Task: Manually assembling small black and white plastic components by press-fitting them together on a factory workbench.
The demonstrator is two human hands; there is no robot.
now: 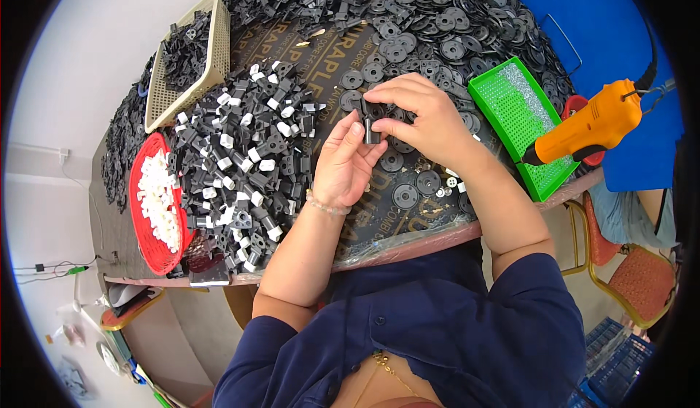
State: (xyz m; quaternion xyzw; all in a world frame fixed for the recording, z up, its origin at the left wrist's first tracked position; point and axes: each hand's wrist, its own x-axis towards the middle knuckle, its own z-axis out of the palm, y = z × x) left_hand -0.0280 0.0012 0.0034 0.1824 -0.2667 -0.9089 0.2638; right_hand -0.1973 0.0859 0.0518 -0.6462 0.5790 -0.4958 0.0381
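Note:
Close together over the near middle of the table, my two hands hold a small black plastic part (372,136). The fingers and thumb of my left hand (337,164) close on it from the left. From the right, the thumb and fingers of my right hand (423,114) pinch it. My fingers hide some of the part's shape. Left of my hands is a heap of black plastic pieces with white caps (255,153). Round black discs with centre holes (406,196) lie beside and below my right hand. Several small white round pieces (451,182) lie near that forearm.
An orange power screwdriver (594,120) hangs at right above a green basket (490,100) of small metal pieces. A red basket (136,189) of white pieces stands left, a beige basket (217,58) of black parts behind it. Black discs (452,48) cover the far side.

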